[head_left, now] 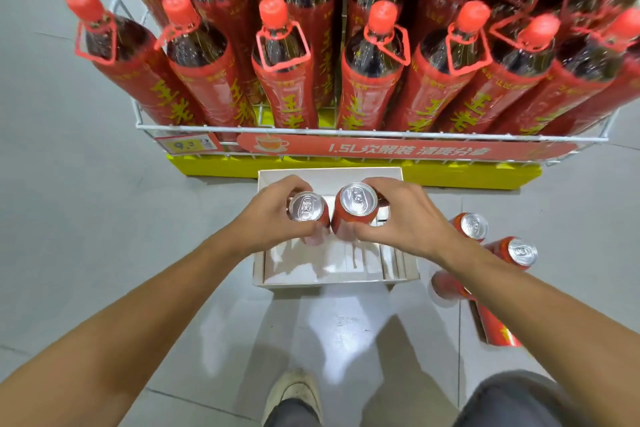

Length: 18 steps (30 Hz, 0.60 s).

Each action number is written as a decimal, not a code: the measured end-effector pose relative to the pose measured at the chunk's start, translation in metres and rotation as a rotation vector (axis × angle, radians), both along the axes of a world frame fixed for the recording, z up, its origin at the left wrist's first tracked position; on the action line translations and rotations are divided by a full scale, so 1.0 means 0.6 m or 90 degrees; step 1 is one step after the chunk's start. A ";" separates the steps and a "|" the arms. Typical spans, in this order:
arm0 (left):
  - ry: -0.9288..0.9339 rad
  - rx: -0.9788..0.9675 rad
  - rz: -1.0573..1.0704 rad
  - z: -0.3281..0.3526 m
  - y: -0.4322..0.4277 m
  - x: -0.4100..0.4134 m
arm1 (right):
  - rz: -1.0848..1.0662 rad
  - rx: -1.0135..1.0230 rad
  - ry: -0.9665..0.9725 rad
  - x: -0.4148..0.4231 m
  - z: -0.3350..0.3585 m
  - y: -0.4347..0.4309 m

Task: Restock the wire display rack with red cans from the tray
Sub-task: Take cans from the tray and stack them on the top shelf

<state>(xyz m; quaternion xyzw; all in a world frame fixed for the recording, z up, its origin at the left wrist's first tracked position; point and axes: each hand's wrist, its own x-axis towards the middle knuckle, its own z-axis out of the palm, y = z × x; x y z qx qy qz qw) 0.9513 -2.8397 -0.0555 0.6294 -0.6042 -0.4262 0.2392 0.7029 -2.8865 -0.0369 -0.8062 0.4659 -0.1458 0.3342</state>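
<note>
A white cardboard tray [332,279] lies on the floor in front of the wire display rack [346,133]. Above the tray, my left hand [266,215] grips a red can [307,210] with a silver top. Right beside it, my right hand [405,215] grips a second red can [356,204], held slightly higher. The two cans almost touch. The tray's white bottom shows bare under them. The rack holds a row of tall red-labelled bottles [284,62] with red caps, leaning outward.
Two red cans [472,225] [519,251] stand on the grey tiled floor right of the tray, with a red pack [491,322] partly hidden under my right forearm. A yellow base [221,166] sits below the rack. My shoe [294,392] is near the bottom edge.
</note>
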 end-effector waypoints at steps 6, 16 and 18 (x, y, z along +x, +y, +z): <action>0.110 -0.122 0.018 0.387 -0.010 -0.023 | -0.050 -0.097 -0.099 -0.018 0.377 -0.001; 0.190 -0.249 -0.081 1.323 -0.069 -0.041 | -0.145 -0.138 -0.170 -0.054 1.293 -0.040; 0.183 -0.296 -0.099 1.482 -0.093 -0.048 | -0.157 -0.170 -0.180 -0.061 1.456 -0.059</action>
